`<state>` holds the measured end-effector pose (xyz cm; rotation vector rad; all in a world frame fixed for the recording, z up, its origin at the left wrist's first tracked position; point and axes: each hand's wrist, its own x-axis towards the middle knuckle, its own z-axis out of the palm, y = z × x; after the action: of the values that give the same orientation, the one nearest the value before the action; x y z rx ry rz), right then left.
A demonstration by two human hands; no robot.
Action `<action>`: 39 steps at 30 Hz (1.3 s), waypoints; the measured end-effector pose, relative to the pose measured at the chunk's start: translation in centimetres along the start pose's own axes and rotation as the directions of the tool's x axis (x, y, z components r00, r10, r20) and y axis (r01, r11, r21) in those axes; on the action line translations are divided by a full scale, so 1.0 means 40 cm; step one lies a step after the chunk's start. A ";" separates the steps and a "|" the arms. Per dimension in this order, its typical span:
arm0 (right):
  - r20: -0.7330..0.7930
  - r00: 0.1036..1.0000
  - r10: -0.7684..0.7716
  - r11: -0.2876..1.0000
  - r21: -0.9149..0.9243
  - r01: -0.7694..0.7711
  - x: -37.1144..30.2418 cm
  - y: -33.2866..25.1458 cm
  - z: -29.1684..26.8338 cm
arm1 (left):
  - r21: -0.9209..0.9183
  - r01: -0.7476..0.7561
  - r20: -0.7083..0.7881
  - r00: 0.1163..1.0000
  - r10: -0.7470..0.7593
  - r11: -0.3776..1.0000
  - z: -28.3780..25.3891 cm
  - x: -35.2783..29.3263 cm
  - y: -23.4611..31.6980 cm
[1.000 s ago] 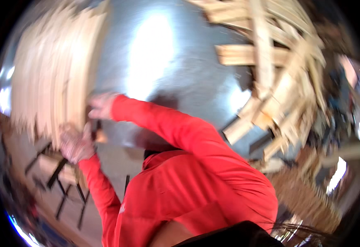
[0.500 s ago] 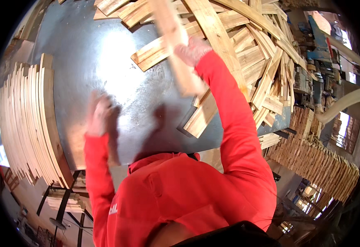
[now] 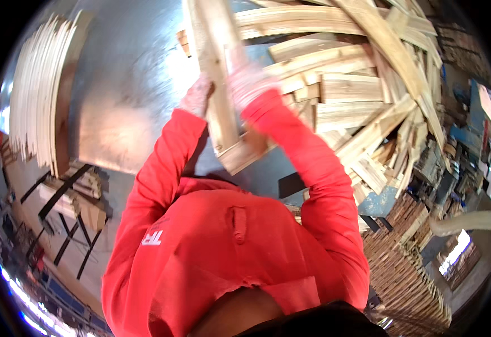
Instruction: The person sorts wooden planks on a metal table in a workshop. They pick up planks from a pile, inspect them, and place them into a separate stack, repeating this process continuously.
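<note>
A long pale wooden board (image 3: 216, 92) stands raised in front of me, its lower end close to my body. My left hand (image 3: 198, 94) is closed on its left edge. At its right side my right hand (image 3: 247, 78), smeared by motion, grips the same wood; its fingers are not sharp. The board's right face is blurred too, and I cannot tell whether a second board lies against it. Below, a short board end (image 3: 238, 158) rests near the table's front edge, partly hidden by the raised board.
A jumbled heap of loose boards (image 3: 351, 87) covers the table's right side. Neatly stacked boards (image 3: 39, 90) stand at the left on the metal tabletop (image 3: 116, 62). Black stand legs (image 3: 68, 191) are at lower left, a large wood stack (image 3: 402, 258) at lower right.
My right hand has drawn the board nearer and leftward. My left hand, apart from it before, has come across to the right and taken hold of it. The view has shifted to the right.
</note>
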<state>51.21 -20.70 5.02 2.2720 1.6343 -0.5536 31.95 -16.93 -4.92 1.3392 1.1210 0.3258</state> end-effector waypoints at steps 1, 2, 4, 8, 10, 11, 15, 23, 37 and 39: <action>-0.013 0.989 -0.148 0.989 0.011 0.148 -0.017 -0.012 -0.031 | -0.226 -0.031 0.014 0.999 0.035 0.974 0.002 0.004 -0.028; -0.029 0.957 -0.288 0.957 0.018 0.289 -0.033 -0.018 -0.069 | -0.441 -0.050 0.032 0.997 0.072 0.896 0.007 0.008 -0.055; -0.147 0.931 -0.335 0.938 0.038 0.344 0.028 0.085 -0.116 | -0.621 0.166 0.024 0.981 -0.193 0.766 0.003 -0.027 0.007; -0.381 0.877 0.292 0.905 -0.188 -0.383 0.132 0.509 -0.188 | -0.700 0.286 0.217 0.958 -0.187 0.654 0.009 0.000 0.000; -0.181 0.971 0.158 0.955 -0.221 -0.197 0.119 0.519 -0.098 | -0.631 0.250 0.151 0.968 -0.200 0.735 0.001 0.012 -0.035; -0.305 0.945 0.116 0.972 -0.159 -0.171 0.112 0.497 -0.050 | -0.575 0.210 0.099 0.977 -0.187 0.791 0.004 0.032 -0.038; -0.166 0.950 0.265 0.958 0.155 -0.240 0.029 0.286 0.036 | -0.528 0.033 -0.067 0.994 -0.081 0.849 0.047 -0.001 -0.098; -0.163 0.897 -0.411 -0.681 0.709 -0.183 0.001 0.197 0.026 | -0.566 0.153 0.068 0.988 -0.139 0.810 -0.023 -0.025 -0.034; -0.024 0.669 0.743 -0.330 0.856 0.397 0.145 0.121 0.024 | -0.517 0.102 0.032 0.994 -0.100 0.850 -0.052 -0.076 -0.119; 0.243 0.335 0.910 -0.207 0.968 -0.139 0.164 0.285 -0.052 | -0.350 0.077 0.086 0.995 -0.050 0.934 -0.070 -0.096 -0.099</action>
<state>64.17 -17.87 3.92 4.0586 -0.6806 -0.6255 26.36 -19.24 -6.19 0.9871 0.9851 0.4048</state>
